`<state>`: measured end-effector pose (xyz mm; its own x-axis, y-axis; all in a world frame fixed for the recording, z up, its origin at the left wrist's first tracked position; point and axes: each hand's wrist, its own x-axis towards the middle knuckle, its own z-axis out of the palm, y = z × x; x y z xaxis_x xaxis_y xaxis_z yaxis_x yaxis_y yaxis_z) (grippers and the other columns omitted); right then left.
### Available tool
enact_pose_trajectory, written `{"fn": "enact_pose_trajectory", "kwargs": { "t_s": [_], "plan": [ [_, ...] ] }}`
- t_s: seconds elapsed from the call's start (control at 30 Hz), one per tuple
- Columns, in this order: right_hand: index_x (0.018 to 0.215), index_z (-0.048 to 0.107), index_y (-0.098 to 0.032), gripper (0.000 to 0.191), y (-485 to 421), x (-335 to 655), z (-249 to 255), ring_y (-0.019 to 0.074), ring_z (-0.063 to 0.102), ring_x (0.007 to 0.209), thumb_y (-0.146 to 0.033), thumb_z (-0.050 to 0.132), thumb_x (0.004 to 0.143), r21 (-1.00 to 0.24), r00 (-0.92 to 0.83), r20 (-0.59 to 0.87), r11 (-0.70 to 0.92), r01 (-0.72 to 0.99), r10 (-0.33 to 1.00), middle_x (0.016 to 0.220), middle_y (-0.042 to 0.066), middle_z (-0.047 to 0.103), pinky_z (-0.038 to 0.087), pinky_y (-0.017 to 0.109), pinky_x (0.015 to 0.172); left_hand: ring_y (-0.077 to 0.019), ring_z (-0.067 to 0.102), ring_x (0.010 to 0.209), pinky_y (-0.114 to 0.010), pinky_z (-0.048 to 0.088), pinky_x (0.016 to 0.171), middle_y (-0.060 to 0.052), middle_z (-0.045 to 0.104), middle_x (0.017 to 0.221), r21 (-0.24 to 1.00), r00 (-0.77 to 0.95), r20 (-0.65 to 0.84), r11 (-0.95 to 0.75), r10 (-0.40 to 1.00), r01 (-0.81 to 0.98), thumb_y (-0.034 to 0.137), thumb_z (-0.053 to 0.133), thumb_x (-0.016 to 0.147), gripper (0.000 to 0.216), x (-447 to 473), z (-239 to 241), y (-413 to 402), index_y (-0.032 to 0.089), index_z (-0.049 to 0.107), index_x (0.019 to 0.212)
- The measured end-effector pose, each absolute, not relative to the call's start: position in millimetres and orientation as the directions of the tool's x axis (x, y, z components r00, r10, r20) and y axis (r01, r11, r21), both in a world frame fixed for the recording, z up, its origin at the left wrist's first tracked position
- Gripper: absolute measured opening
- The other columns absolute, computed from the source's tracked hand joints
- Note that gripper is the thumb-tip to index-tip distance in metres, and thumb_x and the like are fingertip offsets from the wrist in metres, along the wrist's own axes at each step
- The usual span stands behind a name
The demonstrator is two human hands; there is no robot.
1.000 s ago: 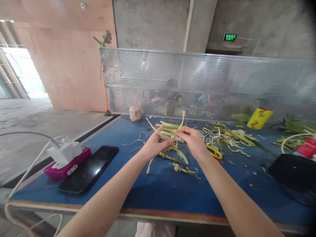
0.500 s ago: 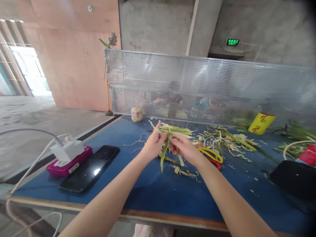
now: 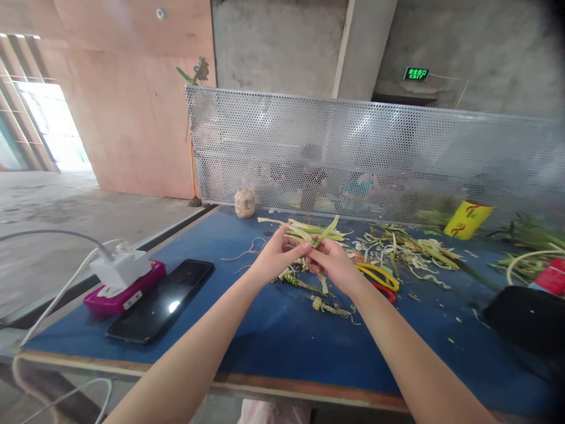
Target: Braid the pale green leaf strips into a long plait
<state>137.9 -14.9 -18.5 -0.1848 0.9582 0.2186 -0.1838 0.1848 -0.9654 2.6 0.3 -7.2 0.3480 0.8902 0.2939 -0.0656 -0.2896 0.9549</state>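
Note:
Pale green leaf strips point(image 3: 329, 230) are pinched where my two hands meet above the table, with one end pointing up and right. My left hand point(image 3: 274, 257) closes on them with thumb and fingers. Against it, my right hand point(image 3: 334, 262) grips the same strips, its curled fingertips partly hidden. Behind the hands lies a bundle of longer leaf strips point(image 3: 339, 235). Nearer me rests a small knotted, braided piece point(image 3: 332, 307) with thin loose ends. Beside my right wrist are scissors with yellow and red handles point(image 3: 380, 275), partly covered by the arm.
Leaf scraps point(image 3: 412, 250) litter the blue table point(image 3: 282, 347) on the right. A yellow roll point(image 3: 468, 220) and a black object point(image 3: 525, 321) stand farther right. At left are a phone point(image 3: 161, 300) and a purple power strip point(image 3: 126, 291). A perforated metal screen point(image 3: 265, 141) borders the back.
The strip that hung down between my hands now points up to the right. My hands have come closer together, and my left thumb has lowered onto the strips.

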Motion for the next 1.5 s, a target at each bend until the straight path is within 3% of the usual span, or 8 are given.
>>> {"fn": "enact_pose_trajectory", "kwargs": {
  "t_s": [0.17,0.3,0.67,0.93,1.07,1.23,1.43,1.5],
  "plan": [
    [0.077,0.048,-0.018,0.026,-11.9,142.8,-19.2,0.0044,0.033,0.036,-0.034,0.066,0.066,-0.963,-0.179,0.235,0.204,-0.175,0.955,0.045,-0.008,0.046,0.021,0.021,0.039,-0.0083,0.05,0.054,-0.022,0.037,0.055,0.006,0.053,0.056,0.951,0.383,0.307,-0.292,0.871,-0.099,0.021,0.071,0.061,0.066,0.2,-5.1,-2.9,0.011,0.039,0.118],
    [0.073,0.052,-0.016,0.023,-10.1,147.9,-20.5,0.0045,0.034,0.037,-0.038,0.061,0.071,-0.963,-0.229,0.253,0.222,-0.155,0.94,0.046,-0.006,0.046,0.022,0.022,0.039,-0.0069,0.05,0.051,-0.02,0.036,0.052,0.003,0.057,0.056,0.969,0.422,0.245,-0.201,0.873,-0.146,0.023,0.068,0.066,0.055,0.4,1.1,-7.4,0.01,0.045,0.115],
    [0.069,0.047,-0.019,0.028,-6.9,146.3,-22.9,0.0047,0.034,0.04,-0.043,0.062,0.068,-0.954,-0.093,0.285,0.273,-0.122,0.954,0.049,-0.008,0.041,0.028,0.021,0.041,-0.0072,0.05,0.049,-0.019,0.033,0.048,0.005,0.058,0.052,0.987,0.39,0.065,-0.001,0.919,-0.162,0.014,0.068,0.065,0.086,3.3,-7.2,-7.4,0.008,0.018,0.134],
    [0.072,0.05,-0.018,0.028,-3.3,149.8,-25.3,0.0051,0.032,0.042,-0.042,0.063,0.068,-0.946,-0.078,0.279,0.26,-0.192,0.957,0.049,-0.008,0.039,0.029,0.021,0.043,-0.0082,0.051,0.053,-0.021,0.036,0.052,0.003,0.058,0.052,0.999,0.409,0.045,-0.037,0.912,-0.028,0.018,0.067,0.067,0.082,5.5,-9.9,-9.8,0.002,0.02,0.132],
    [0.071,0.051,-0.018,0.03,-6.9,149.2,-19.8,0.0047,0.026,0.039,-0.048,0.059,0.071,-0.943,-0.17,0.243,0.192,-0.271,0.955,0.047,-0.007,0.039,0.023,0.021,0.041,-0.0114,0.057,0.064,-0.023,0.04,0.06,-0.003,0.065,0.067,0.994,0.279,0.105,-0.1,0.955,-0.032,0.022,0.07,0.064,0.088,4.7,-3.6,-9.6,0.006,0.02,0.134],
    [0.068,0.051,-0.018,0.031,-13.5,143.6,-16.5,0.0042,0.023,0.037,-0.048,0.059,0.07,-0.966,-0.217,0.182,0.132,-0.224,0.959,0.041,-0.008,0.037,0.018,0.022,0.04,-0.0124,0.059,0.079,-0.022,0.042,0.06,-0.012,0.063,0.101,0.96,0.115,0.181,-0.151,0.977,-0.235,0.023,0.066,0.068,0.075,4.6,-0.1,-5.4,0.013,0.028,0.132],
    [0.063,0.051,-0.017,0.023,-17.5,136.4,-17.0,0.0041,0.023,0.035,-0.037,0.06,0.069,-0.975,-0.18,0.18,0.151,-0.162,0.967,0.036,-0.009,0.034,0.016,0.022,0.04,-0.0078,0.053,0.05,-0.022,0.042,0.057,0.006,0.06,0.049,0.95,0.184,0.278,-0.241,0.943,-0.199,0.022,0.069,0.065,0.078,0.4,-1.5,-2.0,0.007,0.03,0.131],
    [0.06,0.051,-0.017,0.022,-16.7,135.9,-17.7,0.0042,0.023,0.034,-0.036,0.059,0.07,-0.973,-0.145,0.204,0.184,-0.143,0.968,0.035,-0.009,0.033,0.017,0.022,0.039,-0.0086,0.055,0.049,-0.023,0.043,0.058,0.007,0.059,0.046,0.944,0.15,0.297,-0.267,0.943,-0.192,0.021,0.07,0.064,0.082,-1.4,0.1,-1.6,0.006,0.026,0.132]
  ]
}}
